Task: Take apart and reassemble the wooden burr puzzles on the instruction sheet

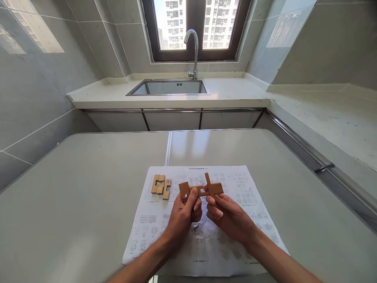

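Several wooden puzzle pieces (216, 188), fitted together, are held up over a printed sheet (235, 251). My left hand (184, 215) is closed on the left end, its thumb pressed on a notched bar. On the right, my right hand (231, 218) pinches the same joined pieces near where one stick points upward and crosses a thicker block. Fingers hide part of the joined pieces. Left of my hands, more notched wooden pieces (158, 184) lie on the sheet, one of them marked with a number.
The sheet bears small line drawings and lies on a pale table (73, 196) with a seam down its middle. Beyond the table stand a counter with a metal sink (173, 94), a faucet (196, 51) and a window. A metal rail (309, 149) runs along the right side.
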Tool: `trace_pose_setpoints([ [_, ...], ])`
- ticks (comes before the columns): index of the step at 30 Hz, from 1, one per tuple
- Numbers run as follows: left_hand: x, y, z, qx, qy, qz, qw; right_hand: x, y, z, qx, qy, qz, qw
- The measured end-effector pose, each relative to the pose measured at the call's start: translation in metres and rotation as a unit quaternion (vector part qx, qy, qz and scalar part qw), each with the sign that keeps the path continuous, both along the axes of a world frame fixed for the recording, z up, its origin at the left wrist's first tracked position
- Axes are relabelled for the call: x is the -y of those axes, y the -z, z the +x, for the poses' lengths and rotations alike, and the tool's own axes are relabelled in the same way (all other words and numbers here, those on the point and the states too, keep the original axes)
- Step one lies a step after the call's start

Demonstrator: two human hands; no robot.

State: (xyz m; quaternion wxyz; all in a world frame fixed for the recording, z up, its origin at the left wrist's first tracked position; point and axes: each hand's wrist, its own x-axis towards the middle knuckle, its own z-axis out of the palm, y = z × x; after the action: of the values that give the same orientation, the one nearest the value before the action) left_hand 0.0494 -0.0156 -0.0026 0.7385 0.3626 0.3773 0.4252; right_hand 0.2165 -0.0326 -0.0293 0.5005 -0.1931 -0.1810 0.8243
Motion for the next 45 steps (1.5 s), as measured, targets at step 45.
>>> trace_pose_setpoints([
  [45,-0.028,-0.024,-0.022,0.017,-0.055,-0.01,0.998,-0.002,-0.016,0.006,0.264,0.045,0.159,0.95],
])
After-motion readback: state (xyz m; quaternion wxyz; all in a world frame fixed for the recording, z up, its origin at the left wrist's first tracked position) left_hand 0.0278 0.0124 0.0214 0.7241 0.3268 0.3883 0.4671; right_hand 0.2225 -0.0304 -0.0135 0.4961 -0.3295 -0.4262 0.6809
